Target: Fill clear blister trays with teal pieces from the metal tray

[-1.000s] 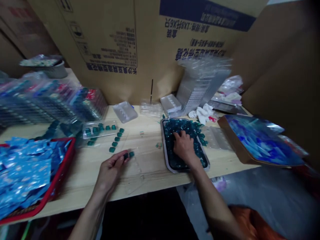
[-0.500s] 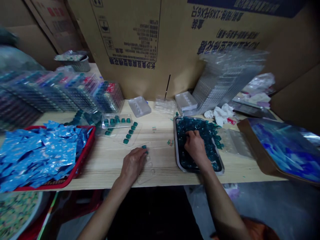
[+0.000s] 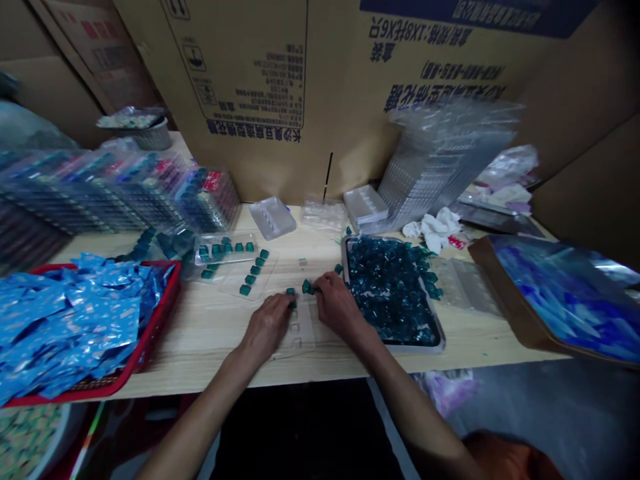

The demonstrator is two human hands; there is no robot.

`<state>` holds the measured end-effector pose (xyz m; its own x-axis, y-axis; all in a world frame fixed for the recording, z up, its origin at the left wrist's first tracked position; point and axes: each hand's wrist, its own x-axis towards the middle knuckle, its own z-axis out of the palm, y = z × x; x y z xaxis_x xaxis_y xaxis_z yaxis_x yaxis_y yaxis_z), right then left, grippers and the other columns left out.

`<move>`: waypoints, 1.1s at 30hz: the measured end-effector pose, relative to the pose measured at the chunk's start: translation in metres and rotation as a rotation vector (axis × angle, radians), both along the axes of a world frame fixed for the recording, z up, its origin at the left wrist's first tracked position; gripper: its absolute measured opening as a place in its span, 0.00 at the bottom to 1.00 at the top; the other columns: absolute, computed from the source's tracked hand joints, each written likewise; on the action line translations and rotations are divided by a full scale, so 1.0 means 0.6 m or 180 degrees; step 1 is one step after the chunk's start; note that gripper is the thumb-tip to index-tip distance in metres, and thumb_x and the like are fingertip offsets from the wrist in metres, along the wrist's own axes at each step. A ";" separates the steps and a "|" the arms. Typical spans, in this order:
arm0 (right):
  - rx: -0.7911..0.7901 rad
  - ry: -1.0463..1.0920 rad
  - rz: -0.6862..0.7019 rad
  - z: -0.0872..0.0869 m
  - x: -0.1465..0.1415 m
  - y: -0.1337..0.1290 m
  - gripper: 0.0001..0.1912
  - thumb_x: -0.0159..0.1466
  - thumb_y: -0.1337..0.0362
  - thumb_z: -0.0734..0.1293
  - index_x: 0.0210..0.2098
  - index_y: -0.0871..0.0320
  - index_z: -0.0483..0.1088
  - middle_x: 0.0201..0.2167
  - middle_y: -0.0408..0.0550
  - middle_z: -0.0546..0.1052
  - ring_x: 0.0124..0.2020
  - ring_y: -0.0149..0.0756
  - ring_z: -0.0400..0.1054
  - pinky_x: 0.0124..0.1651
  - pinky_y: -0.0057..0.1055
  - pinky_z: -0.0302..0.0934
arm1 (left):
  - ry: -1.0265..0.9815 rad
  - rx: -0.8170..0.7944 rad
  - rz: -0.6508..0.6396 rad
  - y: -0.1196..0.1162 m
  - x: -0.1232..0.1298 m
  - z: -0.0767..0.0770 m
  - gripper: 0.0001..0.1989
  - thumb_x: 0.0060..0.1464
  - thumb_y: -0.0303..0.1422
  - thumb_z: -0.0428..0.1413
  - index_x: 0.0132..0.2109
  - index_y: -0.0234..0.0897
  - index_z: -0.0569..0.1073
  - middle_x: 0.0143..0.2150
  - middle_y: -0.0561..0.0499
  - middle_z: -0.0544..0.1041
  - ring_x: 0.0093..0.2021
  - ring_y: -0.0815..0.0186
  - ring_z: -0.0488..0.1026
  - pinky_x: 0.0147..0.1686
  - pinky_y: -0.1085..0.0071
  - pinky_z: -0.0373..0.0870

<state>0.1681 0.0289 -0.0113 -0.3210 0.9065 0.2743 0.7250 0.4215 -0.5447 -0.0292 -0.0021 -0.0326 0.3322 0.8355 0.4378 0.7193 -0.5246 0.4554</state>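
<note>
Glossy teal cubes [image 3: 308, 287] sit clamped, one per grip, in left hand [image 3: 267, 327] and right hand [image 3: 337, 307].

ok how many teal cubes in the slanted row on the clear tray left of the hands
5 teal cubes, in one slanted line on the clear blister tray; none looks hidden.

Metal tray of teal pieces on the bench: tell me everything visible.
A shallow rectangular tray with a raised silver metal rim and dark base, lying flat on the pale wood bench, heaped with teal cube-shaped pieces, a few spilling past its right rim. The right hand is just beside its left edge.
</note>
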 end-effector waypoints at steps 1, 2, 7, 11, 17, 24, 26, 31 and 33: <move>-0.0017 -0.0032 0.0010 -0.001 -0.002 0.001 0.12 0.63 0.74 0.59 0.44 0.62 0.70 0.46 0.60 0.69 0.49 0.45 0.65 0.52 0.41 0.63 | -0.0128 -0.0032 0.0049 -0.002 -0.001 0.004 0.15 0.59 0.24 0.51 0.51 0.39 0.74 0.45 0.44 0.76 0.46 0.60 0.74 0.46 0.64 0.74; -0.0020 -0.0025 0.0011 -0.001 -0.002 0.001 0.11 0.64 0.74 0.59 0.43 0.61 0.70 0.46 0.59 0.69 0.49 0.45 0.64 0.53 0.41 0.63 | -0.0267 -0.0076 0.0127 -0.002 -0.001 0.009 0.14 0.60 0.25 0.50 0.50 0.39 0.75 0.46 0.44 0.76 0.47 0.60 0.74 0.46 0.64 0.74; 0.0103 0.0172 0.0012 0.002 0.001 0.008 0.12 0.64 0.76 0.57 0.40 0.59 0.69 0.43 0.56 0.71 0.48 0.43 0.65 0.52 0.39 0.62 | -0.0569 -0.0253 0.0146 0.024 0.034 0.038 0.20 0.59 0.24 0.50 0.56 0.40 0.72 0.51 0.45 0.77 0.52 0.60 0.73 0.52 0.61 0.72; -0.0003 -0.0020 -0.0208 0.006 0.004 0.007 0.12 0.63 0.76 0.57 0.40 0.60 0.70 0.40 0.56 0.72 0.43 0.43 0.67 0.48 0.38 0.64 | 0.0144 -0.0371 -0.0212 0.057 0.063 0.031 0.21 0.52 0.20 0.53 0.53 0.35 0.75 0.45 0.42 0.80 0.48 0.55 0.74 0.51 0.56 0.71; -0.0038 0.0149 -0.0208 0.000 0.008 -0.006 0.15 0.63 0.76 0.57 0.45 0.60 0.71 0.42 0.56 0.74 0.45 0.43 0.68 0.50 0.37 0.64 | -0.0372 -0.0424 0.0118 0.074 0.057 0.026 0.15 0.58 0.23 0.50 0.47 0.38 0.78 0.43 0.44 0.79 0.44 0.59 0.75 0.47 0.61 0.72; -0.0475 0.1247 0.0004 -0.007 -0.014 0.009 0.20 0.61 0.69 0.61 0.54 0.57 0.64 0.34 0.46 0.75 0.31 0.36 0.70 0.38 0.32 0.66 | -0.2754 -0.1804 0.0262 0.062 0.057 0.057 0.12 0.56 0.35 0.57 0.45 0.35 0.79 0.45 0.44 0.80 0.47 0.60 0.77 0.49 0.64 0.71; -0.0581 0.1416 -0.0028 -0.006 -0.020 0.012 0.17 0.62 0.67 0.61 0.51 0.55 0.64 0.32 0.44 0.75 0.32 0.37 0.71 0.36 0.32 0.65 | -0.3131 -0.1986 0.0272 0.052 0.061 0.059 0.16 0.52 0.34 0.60 0.48 0.35 0.78 0.45 0.44 0.81 0.46 0.61 0.77 0.48 0.65 0.72; -0.0637 0.1769 -0.0082 -0.013 -0.025 0.009 0.08 0.62 0.65 0.61 0.42 0.54 0.64 0.32 0.43 0.75 0.33 0.36 0.72 0.36 0.31 0.65 | -0.2876 -0.1706 0.0358 0.026 0.060 0.062 0.16 0.54 0.34 0.60 0.49 0.35 0.76 0.43 0.46 0.80 0.39 0.64 0.78 0.40 0.68 0.74; -0.0725 0.1886 0.0000 -0.018 -0.025 0.007 0.07 0.61 0.64 0.62 0.40 0.53 0.63 0.30 0.41 0.73 0.30 0.34 0.70 0.33 0.28 0.63 | -0.2284 -0.1258 0.0198 0.018 0.056 0.064 0.13 0.56 0.32 0.57 0.49 0.37 0.76 0.45 0.45 0.80 0.42 0.63 0.78 0.41 0.67 0.75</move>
